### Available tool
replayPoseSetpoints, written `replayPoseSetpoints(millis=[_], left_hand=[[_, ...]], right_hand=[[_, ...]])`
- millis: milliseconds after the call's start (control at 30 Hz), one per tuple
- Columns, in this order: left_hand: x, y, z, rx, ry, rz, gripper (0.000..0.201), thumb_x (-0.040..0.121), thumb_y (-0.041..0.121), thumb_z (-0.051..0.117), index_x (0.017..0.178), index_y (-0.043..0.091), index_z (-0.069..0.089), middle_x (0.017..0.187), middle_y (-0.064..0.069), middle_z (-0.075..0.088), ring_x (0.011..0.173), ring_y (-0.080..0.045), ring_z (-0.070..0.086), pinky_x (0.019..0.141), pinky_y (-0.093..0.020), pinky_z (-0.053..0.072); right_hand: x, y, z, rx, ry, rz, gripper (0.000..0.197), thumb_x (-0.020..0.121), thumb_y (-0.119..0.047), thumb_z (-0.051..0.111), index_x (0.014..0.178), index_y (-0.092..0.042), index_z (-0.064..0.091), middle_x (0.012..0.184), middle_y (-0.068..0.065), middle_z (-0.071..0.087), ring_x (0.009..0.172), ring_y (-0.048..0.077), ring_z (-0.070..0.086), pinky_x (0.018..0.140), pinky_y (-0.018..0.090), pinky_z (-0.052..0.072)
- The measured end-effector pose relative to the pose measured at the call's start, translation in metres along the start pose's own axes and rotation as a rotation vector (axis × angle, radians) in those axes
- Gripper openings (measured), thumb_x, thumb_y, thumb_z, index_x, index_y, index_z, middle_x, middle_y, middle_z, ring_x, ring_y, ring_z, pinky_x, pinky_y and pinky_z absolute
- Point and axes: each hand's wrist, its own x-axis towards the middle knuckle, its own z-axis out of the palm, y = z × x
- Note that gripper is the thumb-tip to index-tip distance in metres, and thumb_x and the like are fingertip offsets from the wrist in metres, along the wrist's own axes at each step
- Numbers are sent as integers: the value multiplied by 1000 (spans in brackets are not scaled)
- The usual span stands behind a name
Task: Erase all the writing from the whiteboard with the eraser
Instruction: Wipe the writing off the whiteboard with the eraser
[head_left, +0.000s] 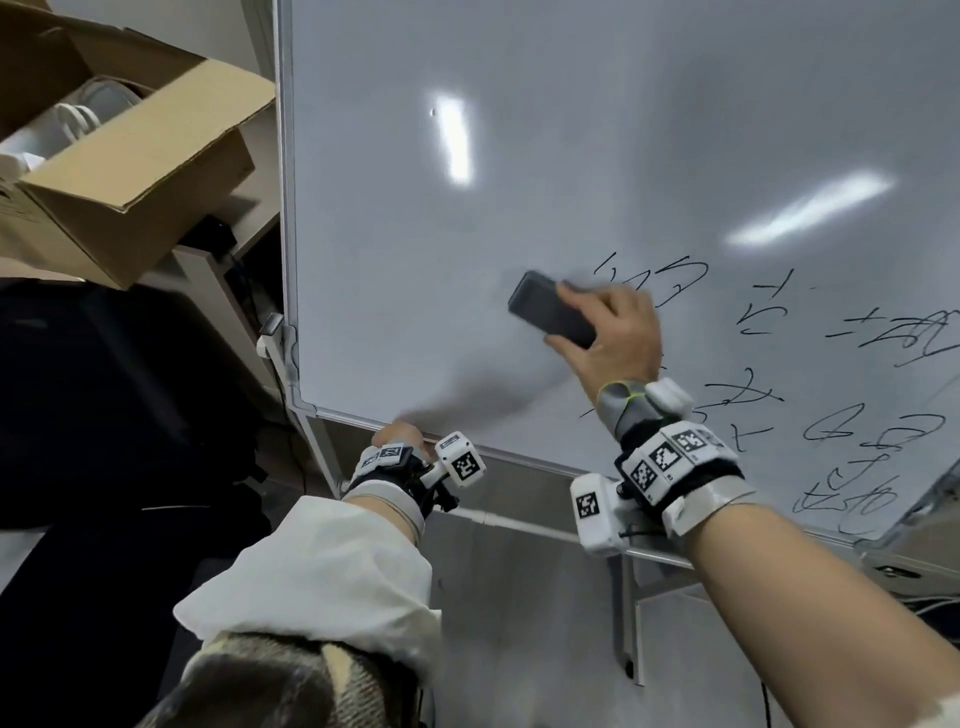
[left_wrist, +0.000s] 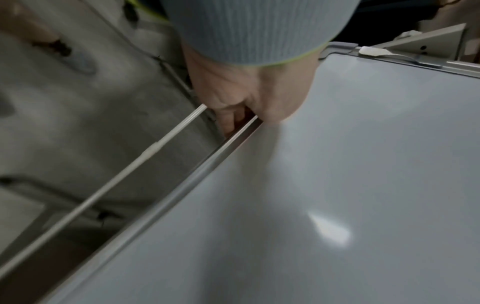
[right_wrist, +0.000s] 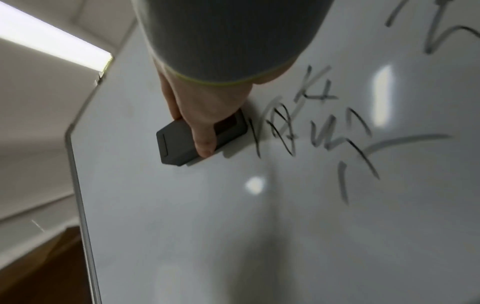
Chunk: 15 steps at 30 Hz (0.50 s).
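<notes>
Though gripped, eraser between fingers

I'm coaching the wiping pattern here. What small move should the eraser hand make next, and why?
Probably sweep the eraser rightward: the right hand presses it on the whiteboard at the writing's left edge, board behind bare, while the left hand grips the bottom frame.

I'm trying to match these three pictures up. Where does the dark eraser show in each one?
Head: eraser at centre, gripped by the right hand, flat on the whiteboard, left of the writing.
Left wrist: not in it.
Right wrist: eraser left of centre, under the fingers.
Shared landmark: the whiteboard's metal edge.
</notes>
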Motion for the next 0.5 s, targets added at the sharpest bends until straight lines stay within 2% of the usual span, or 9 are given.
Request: replayPoseSetpoints(millis=[67,100,200,300,367,400,433,467,500], left_hand=[[-11,9,9,-88,27,21,33,57,39,86,72,18,66,84,-2,62,89,-22,67,70,-26,50],[-17,16,13,-112,48,31,37,57,40,88,66,17,61,82,-2,62,89,-21,67,70,-25,49],[-19,28,29,-216,41,24,34,73,46,80,83,16,68,93,-4,69,94,-19,68,68,-22,42],[-18,35,48,-344,3,-35,41,66,55,78,87,22,66,109,-5,65,102,-23,66,69,-24,46],[-13,41,54,-458,54,-5,61,81,59,63,126,17,60,134,-10,55,92,-15,61,62,-14,50],[-8,40,58,-495,110,22,59,97,48,48,142,11,48,144,-14,48,79,-11,55,50,-9,47],[-2,38,60,-559,124,-25,53,104,35,39,149,6,38,149,-16,43,72,-11,50,42,-9,44],[1,36,60,-622,124,-39,54,103,33,42,149,6,36,149,-17,43,75,-16,53,46,-12,47],[-2,40,58,-650,138,-87,63,93,41,56,146,10,43,144,-16,48,87,-21,58,59,-17,53]], right_hand=[[27,1,-18,24,99,54,60,65,-43,81,122,-29,69,101,2,61,96,30,53,85,42,48],[38,2,-26,30,134,58,60,66,-44,80,124,-30,68,102,2,61,97,29,53,84,41,48],[55,3,-42,14,185,46,60,69,-46,78,126,-32,66,103,1,60,99,28,52,84,39,48],[47,7,-45,5,162,9,61,68,-45,80,125,-31,67,101,2,61,96,30,53,81,41,48],[31,10,-37,-1,90,-57,62,63,-43,84,122,-29,69,99,2,62,92,29,53,79,40,47],[20,13,-32,-6,49,-99,62,61,-43,86,119,-27,71,97,2,63,91,27,51,79,38,46],[9,14,-27,-9,8,-140,62,59,-42,88,117,-27,72,95,2,63,90,24,49,79,37,44],[-4,17,-21,-8,-37,-170,62,57,-42,89,115,-26,73,94,1,63,90,23,48,80,36,43],[-15,19,-17,-5,-82,-190,62,56,-42,90,113,-26,74,93,1,64,89,24,50,81,36,43]])
